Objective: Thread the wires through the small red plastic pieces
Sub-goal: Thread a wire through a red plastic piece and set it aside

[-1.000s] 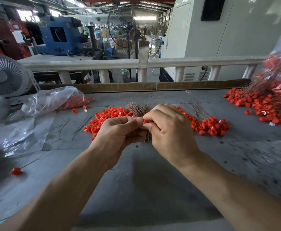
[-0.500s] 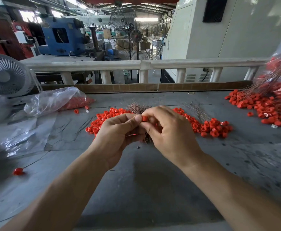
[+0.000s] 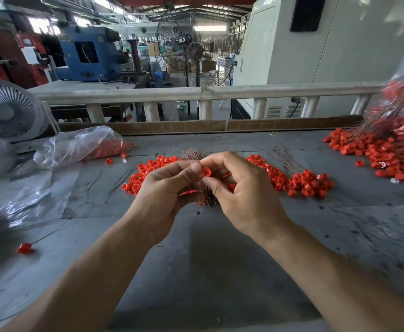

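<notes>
Between fingertips (image 3: 197,167) — red piece (image 3: 206,172), now clearer

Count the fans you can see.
3: a white desk fan at the table's left edge, and two pedestal fans behind the railing, one large, one smaller. Others may be hidden.

Both hands meet above the middle of the tabletop (image 3: 196,271), left hand (image 3: 162,190) beside right hand (image 3: 241,188), with a loose heap of plastic pieces (image 3: 301,183) just behind them. A bag (image 3: 76,147) lies far left (a fan (image 3: 7,111) behind it), and a second heap tangled with wires (image 3: 387,149) sits far right.
</notes>
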Motion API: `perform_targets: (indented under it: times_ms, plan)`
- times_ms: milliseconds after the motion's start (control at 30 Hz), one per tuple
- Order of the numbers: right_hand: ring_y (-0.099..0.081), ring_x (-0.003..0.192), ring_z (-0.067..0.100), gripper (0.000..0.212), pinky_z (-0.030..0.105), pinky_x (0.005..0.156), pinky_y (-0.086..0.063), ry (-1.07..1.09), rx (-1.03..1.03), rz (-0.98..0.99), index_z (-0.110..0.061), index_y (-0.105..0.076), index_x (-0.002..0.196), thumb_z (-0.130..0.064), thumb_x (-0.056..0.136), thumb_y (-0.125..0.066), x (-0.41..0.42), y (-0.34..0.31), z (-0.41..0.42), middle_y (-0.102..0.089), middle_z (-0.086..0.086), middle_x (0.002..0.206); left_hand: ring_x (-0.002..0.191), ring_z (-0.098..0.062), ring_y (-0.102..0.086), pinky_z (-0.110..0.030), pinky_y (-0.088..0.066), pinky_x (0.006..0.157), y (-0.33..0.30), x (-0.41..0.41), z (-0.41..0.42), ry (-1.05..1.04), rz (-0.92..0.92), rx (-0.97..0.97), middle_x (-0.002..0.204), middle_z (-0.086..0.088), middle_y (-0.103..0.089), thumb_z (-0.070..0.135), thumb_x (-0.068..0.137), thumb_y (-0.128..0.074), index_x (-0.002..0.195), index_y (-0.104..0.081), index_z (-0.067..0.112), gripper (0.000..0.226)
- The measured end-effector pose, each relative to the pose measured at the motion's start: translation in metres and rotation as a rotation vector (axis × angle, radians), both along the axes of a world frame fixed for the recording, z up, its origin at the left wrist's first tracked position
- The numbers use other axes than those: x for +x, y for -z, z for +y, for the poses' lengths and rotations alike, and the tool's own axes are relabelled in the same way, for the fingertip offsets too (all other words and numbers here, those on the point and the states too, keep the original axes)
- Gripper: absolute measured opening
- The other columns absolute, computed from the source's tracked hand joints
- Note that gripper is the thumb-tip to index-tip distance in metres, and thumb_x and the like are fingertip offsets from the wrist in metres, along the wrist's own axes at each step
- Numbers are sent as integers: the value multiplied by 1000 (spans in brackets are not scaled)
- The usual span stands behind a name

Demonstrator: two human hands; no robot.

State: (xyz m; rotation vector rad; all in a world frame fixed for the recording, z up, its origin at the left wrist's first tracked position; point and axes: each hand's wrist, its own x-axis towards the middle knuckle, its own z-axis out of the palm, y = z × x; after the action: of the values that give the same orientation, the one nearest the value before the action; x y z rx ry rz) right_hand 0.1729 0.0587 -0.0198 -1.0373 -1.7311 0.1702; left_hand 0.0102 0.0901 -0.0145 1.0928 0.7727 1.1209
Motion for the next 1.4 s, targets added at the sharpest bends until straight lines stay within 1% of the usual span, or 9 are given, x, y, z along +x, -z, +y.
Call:
perform_targets:
  times_ms: [100,233,500,700,833,1000,1100,1333,1400]
  plan:
    - [-70,92,4,21,21,81,-57,4,-35,9,-13,-71,112,-8,92,-73,0,1,0,-74,-6,100,80,-19,-66,-31,-60,76,2,-1,2,-15,11,31,88,-11,-71,21,75,-73,97,-74,6,26]
    - [-68,88,4,19,15,77,-54,24,-57,1,-15,-72,110,-14,91,-75,-2,1,-1,-72,-8,97,82,-24,-68,-34,-61,78,3,-3,5,-48,27,55,89,-15,-71,19,74,-75,90,-71,3,23]
    - [-63,82,0,11,8,73,-45,49,-126,60,-17,-73,101,-16,91,-76,-1,2,0,-68,-11,89,83,-25,-67,-38,-60,81,3,-4,8,-88,-25,48,86,-14,-69,16,75,-76,96,-72,0,27]
    - [-67,70,3,7,22,66,-55,-147,-350,210,-22,-73,96,-16,94,-73,1,4,2,-72,-9,76,77,-23,-70,-39,-60,81,3,-6,9,-166,-61,43,80,-12,-71,15,74,-76,88,-73,3,19]
    - [-67,70,4,7,27,67,-58,-171,-356,219,-23,-74,95,-16,93,-73,1,5,3,-71,-10,75,75,-23,-71,-37,-62,77,4,-5,9,-186,-77,38,79,-12,-72,16,73,-76,83,-73,5,15]
    - [-63,68,0,11,14,64,-48,-90,-331,179,-24,-74,92,-13,91,-74,6,7,5,-70,-13,76,72,-21,-74,-29,-62,65,3,-6,9,-275,-63,2,79,-12,-74,5,88,-70,88,-68,2,4]
    - [-63,74,1,12,11,67,-46,-13,-266,28,-26,-75,95,-15,90,-76,7,6,5,-68,-12,82,70,-20,-75,-26,-59,59,3,-7,9,-294,17,-7,77,-12,-75,4,92,-69,90,-68,0,4]
    - [-61,80,2,8,9,70,-44,168,-159,-118,-26,-75,95,-23,88,-77,22,5,11,-65,-14,86,72,-19,-74,-27,-62,65,4,-10,12,-284,97,82,87,-11,-78,7,97,-64,102,-73,4,11]
    - [-60,75,3,7,18,73,-50,286,-135,-121,-25,-75,95,-24,88,-77,33,3,15,-65,-14,86,70,-19,-72,-27,-61,63,4,-9,12,-297,155,94,85,-10,-77,7,98,-63,101,-74,7,11]
